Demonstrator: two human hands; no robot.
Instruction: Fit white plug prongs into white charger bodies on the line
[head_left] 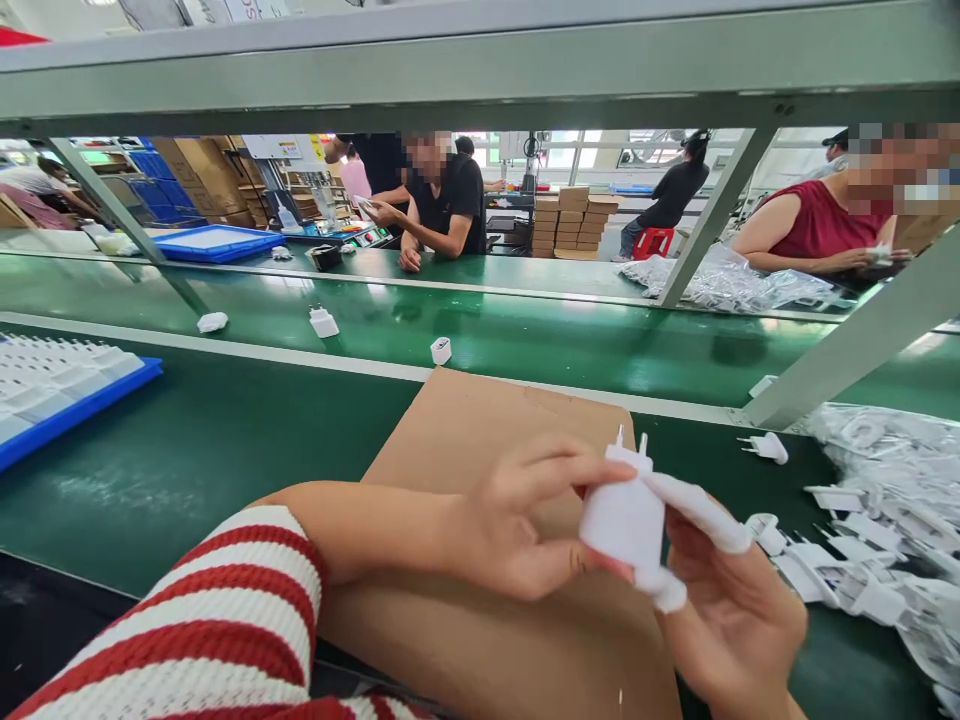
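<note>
A white two-pin charger plug (624, 522) is held up over a brown cardboard sheet (495, 430), its metal pins pointing upward. My left hand (525, 520) pinches it from the left side with thumb and fingers. On the other side, my right hand (731, 590) grips the same plug, white covers on its thumb and a finger. Loose white plug parts (862, 560) lie in a heap to the right of my right hand. A single plug (766, 447) rests on the green bench just beyond it.
At the left stands a blue tray (82, 415) with rows of white plugs. Several white pieces, among them a plug (324, 321), sit on the green conveyor belt (390, 325). Clear plastic bags (885, 450) lie at right. A slanted metal post (862, 320) crosses there. Co-workers sit opposite.
</note>
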